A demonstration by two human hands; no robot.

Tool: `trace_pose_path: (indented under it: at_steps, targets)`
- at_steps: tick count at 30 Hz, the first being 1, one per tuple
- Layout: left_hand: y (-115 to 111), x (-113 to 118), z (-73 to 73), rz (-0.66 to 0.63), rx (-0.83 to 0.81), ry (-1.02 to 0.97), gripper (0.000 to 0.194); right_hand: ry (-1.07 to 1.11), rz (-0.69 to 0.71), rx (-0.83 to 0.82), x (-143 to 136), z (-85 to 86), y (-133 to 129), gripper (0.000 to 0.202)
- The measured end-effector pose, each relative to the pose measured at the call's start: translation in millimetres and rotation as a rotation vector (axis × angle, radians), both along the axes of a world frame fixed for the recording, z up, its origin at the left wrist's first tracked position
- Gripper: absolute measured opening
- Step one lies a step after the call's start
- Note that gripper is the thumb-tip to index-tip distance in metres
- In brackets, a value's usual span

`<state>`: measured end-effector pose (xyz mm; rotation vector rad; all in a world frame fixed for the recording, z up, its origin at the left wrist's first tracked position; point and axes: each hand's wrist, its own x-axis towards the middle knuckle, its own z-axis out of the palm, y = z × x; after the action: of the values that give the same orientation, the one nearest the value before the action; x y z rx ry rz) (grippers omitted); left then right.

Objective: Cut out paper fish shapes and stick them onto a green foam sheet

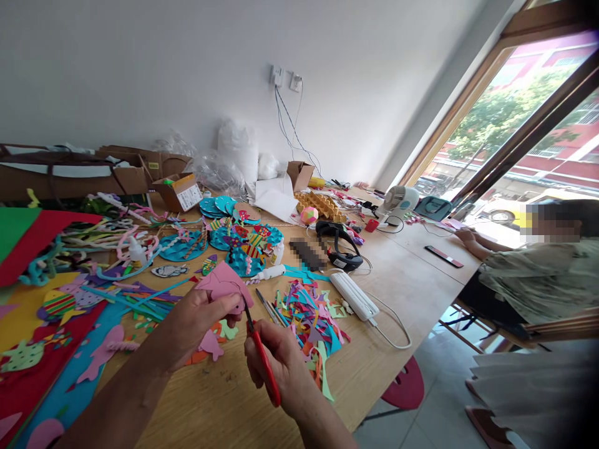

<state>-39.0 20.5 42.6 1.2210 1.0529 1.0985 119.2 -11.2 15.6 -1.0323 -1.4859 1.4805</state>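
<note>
A piece of pink foam sheet with a drawn outline is pinched in my left hand, thumb on top. My right hand is closed round the red handles of a pair of scissors; the dark blades meet the sheet's right edge, beside my left fingers. Below my left hand lie pink fish cutouts and small orange and green scraps. A heap of coloured scraps is to the right of the scissors, with pens beside it.
Blue decorated discs, a glue bottle and pipe cleaners lie farther back. A white power strip, a black headset and a fan stand to the right. Another person sits at the table's far right.
</note>
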Motion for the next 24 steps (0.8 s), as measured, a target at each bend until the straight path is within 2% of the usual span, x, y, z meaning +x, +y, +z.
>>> trace_pose_path:
  at_steps: [4,11,15,19,24]
  targets:
    - [0.7,-1.4,-4.7,-0.026,0.008,-0.014,0.020,-0.007,-0.009,0.011,-0.7,1.4,-0.2,0.038]
    - [-1.2,-1.3,-1.7,-0.027,-0.031,0.021,0.019,-0.131,-0.033,0.119,3.6,-0.7,0.9,0.038]
    - [0.0,-4.6,-4.7,-0.025,-0.051,0.042,0.019,-0.179,-0.053,0.155,5.0,-0.6,0.5,0.040]
    - [2.1,-8.5,-8.3,0.030,-0.059,0.026,0.022,-0.196,-0.063,0.169,4.3,1.7,-0.3,0.043]
    - [-1.1,-7.6,-3.3,0.053,-0.014,0.022,0.021,-0.188,-0.058,0.163,3.0,3.0,0.2,0.044]
